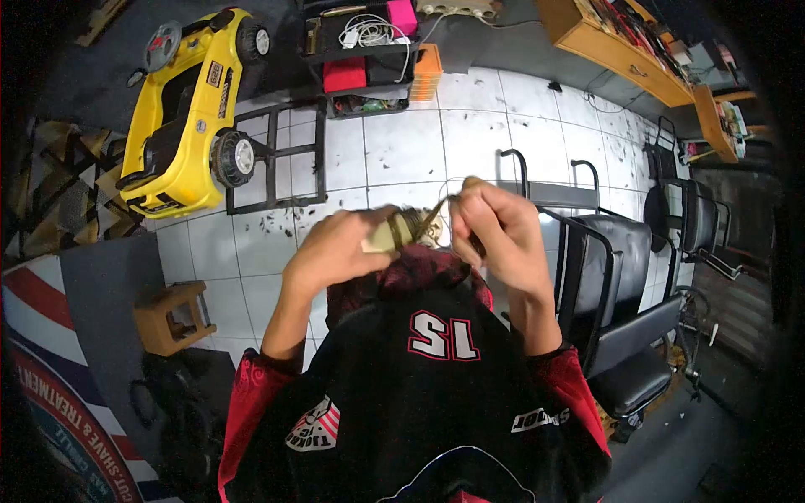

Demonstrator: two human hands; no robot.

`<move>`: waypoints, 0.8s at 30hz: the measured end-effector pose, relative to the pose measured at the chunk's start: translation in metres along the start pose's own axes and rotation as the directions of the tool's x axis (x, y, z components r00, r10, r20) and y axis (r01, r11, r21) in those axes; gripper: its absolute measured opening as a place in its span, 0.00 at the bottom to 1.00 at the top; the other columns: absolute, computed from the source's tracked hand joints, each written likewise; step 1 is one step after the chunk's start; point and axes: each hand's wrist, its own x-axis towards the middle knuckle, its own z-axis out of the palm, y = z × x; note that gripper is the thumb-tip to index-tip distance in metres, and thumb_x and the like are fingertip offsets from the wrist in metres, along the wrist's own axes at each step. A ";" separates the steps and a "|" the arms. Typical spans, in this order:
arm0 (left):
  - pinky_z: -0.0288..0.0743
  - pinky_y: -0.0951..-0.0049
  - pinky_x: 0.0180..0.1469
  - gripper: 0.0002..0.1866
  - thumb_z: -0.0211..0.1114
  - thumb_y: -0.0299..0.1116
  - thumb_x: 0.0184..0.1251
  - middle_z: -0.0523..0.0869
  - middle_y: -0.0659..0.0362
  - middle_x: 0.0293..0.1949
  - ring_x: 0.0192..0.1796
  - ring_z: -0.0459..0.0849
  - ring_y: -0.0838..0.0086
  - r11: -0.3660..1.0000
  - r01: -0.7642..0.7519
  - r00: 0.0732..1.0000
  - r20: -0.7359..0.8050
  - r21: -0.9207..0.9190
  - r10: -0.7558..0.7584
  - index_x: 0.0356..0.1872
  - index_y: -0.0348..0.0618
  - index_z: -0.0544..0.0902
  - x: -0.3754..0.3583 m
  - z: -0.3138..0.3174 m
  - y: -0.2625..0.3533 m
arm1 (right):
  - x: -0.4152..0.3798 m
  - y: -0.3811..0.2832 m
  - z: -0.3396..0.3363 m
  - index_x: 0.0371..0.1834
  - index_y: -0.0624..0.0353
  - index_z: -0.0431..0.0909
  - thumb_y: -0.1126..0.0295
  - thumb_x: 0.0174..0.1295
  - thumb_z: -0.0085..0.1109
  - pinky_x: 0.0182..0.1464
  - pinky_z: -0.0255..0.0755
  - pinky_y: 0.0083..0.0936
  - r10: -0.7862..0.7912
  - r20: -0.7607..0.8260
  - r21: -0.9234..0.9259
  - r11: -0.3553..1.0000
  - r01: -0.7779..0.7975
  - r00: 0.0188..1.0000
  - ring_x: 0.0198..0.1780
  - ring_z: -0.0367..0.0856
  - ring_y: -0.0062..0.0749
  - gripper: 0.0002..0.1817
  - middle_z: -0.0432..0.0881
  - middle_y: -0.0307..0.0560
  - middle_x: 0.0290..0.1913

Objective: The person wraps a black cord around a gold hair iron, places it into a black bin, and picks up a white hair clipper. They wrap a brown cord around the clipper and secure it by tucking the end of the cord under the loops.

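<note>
In the head view, my left hand (331, 251) is closed around a pale, yellowish-green block-like piece (388, 235) with dark strands wound round it. My right hand (495, 226) is pinched on a thin brown strand (438, 210) that runs from the wound piece. A thin loop of the strand shows above the right fingers. Both hands are in front of the black and red jersey (444, 335), close together over the lap. Fine detail of the piece is blurred.
A yellow toy car (189, 126) stands at the upper left, beside a black metal frame (323, 159). A wooden stool (172, 318) is at left. Black chairs (616, 260) are at right. A black shelf (360, 50) and wooden cabinet (625, 63) stand beyond the tiled floor (402, 151).
</note>
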 end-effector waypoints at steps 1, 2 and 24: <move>0.79 0.58 0.43 0.30 0.72 0.43 0.51 0.87 0.46 0.35 0.40 0.86 0.50 1.000 -0.007 0.998 0.055 0.030 0.005 0.55 0.40 0.79 0.000 0.004 0.004 | 0.006 -0.002 -0.002 0.31 0.64 0.76 0.66 0.74 0.49 0.22 0.58 0.15 0.071 -0.031 -0.028 0.997 -0.072 0.997 0.20 0.66 0.13 0.15 0.71 0.35 0.20; 0.78 0.57 0.45 0.30 0.71 0.43 0.51 0.86 0.44 0.37 0.42 0.85 0.50 0.992 -0.121 0.992 0.035 0.038 0.120 0.55 0.40 0.79 0.001 0.013 0.002 | 0.012 0.000 -0.002 0.31 0.65 0.77 0.65 0.73 0.51 0.23 0.58 0.15 0.066 -0.089 -0.122 0.990 -0.077 0.994 0.20 0.66 0.13 0.15 0.72 0.35 0.20; 0.78 0.55 0.45 0.30 0.73 0.37 0.50 0.85 0.43 0.42 0.43 0.84 0.47 0.977 -0.209 0.967 0.154 0.026 0.203 0.55 0.41 0.75 -0.001 0.018 0.029 | 0.052 0.061 -0.030 0.23 0.71 0.79 0.60 0.64 0.62 0.26 0.65 0.39 -0.130 -0.250 -0.726 0.681 -0.097 0.959 0.18 0.71 0.48 0.21 0.73 0.61 0.17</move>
